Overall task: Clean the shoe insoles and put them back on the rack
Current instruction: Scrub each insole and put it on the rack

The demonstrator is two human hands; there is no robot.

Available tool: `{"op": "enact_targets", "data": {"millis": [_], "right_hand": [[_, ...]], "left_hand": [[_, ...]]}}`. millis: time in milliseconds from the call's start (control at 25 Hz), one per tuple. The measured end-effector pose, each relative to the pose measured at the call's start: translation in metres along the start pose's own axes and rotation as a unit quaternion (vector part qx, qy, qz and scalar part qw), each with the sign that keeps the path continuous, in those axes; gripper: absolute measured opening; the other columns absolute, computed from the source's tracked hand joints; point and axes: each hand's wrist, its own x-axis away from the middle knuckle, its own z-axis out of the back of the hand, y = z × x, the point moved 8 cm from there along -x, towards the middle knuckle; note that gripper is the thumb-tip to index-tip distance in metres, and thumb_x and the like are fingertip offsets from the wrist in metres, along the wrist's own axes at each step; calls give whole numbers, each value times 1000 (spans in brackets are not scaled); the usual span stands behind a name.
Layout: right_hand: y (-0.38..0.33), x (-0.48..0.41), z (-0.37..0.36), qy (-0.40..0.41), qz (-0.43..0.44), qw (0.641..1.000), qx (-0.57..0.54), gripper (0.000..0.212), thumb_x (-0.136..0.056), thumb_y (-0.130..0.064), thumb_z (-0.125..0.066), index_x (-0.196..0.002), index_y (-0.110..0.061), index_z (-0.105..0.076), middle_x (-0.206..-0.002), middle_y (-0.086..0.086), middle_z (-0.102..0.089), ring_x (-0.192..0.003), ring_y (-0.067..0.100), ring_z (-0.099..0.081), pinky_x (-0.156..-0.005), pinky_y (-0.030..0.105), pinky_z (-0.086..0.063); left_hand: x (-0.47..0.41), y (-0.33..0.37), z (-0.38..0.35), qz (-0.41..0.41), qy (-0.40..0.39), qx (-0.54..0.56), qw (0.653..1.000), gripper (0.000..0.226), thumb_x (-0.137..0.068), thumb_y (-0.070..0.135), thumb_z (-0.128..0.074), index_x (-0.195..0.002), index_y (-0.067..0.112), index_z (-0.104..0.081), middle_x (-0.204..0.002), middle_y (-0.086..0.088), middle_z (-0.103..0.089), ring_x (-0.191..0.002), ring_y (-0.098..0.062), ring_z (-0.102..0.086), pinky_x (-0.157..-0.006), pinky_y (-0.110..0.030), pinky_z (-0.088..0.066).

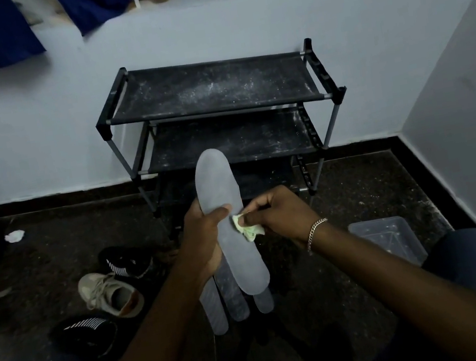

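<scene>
A grey insole is held upright over the floor [62, 239] and touched with a cloth, in front of the rack.

A crumpled white paper [15, 236] lies near the floor's left edge, and nearer the middle lie two black shoes [128, 261] with a beige sneaker [109, 294] between them. The left hand [205, 238] grips a stack of grey insoles [214, 312] with fingers curled behind and thumb laid across the top insole [219, 189], whose toe points up towards the rack [215, 87] at the floor's far edge against the wall. The right hand [279, 214], with a chain bracelet [316, 230] at the wrist, pinches a pale green cloth [247, 228] against the top insole's right edge. A clear plastic tub [389, 237] sits towards the floor's right edge.
</scene>
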Motion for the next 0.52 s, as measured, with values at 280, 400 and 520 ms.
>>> {"op": "enact_targets", "data": {"millis": [280, 400, 520], "right_hand": [[5, -86, -4, 44, -37, 998, -11, 12, -81, -10, -81, -87, -1, -79, -87, 18, -77, -80, 24, -71, -80, 40, -60], [8, -147, -9, 59, -52, 997, -26, 19, -79, -9, -83, -90, 6, -77, -84, 21, -75, -72, 24, -69, -68, 37, -60], [10, -203, -12, 83, -56, 994, -48, 22, -76, -3, -83, -90, 11, -75, -78, 22, -73, -64, 22, -68, -58, 30, -58]], "left_hand": [[-45, 5, 39, 55, 75, -106, 990, 29, -90, 0, -66, -118, 3, -63, -114, -16, -70, -101, -31, -69, -87, -48, -58], [-98, 17, 56, 28, 110, -203, 973, 13, -83, 1, -74, -94, 6, -68, -101, -18, -71, -95, -34, -70, -85, -53, -58], [-155, 38, 69, -27, 139, -302, 943, 16, -76, 5, -81, -70, 10, -68, -87, -17, -73, -86, -33, -71, -80, -51, -60]]}}
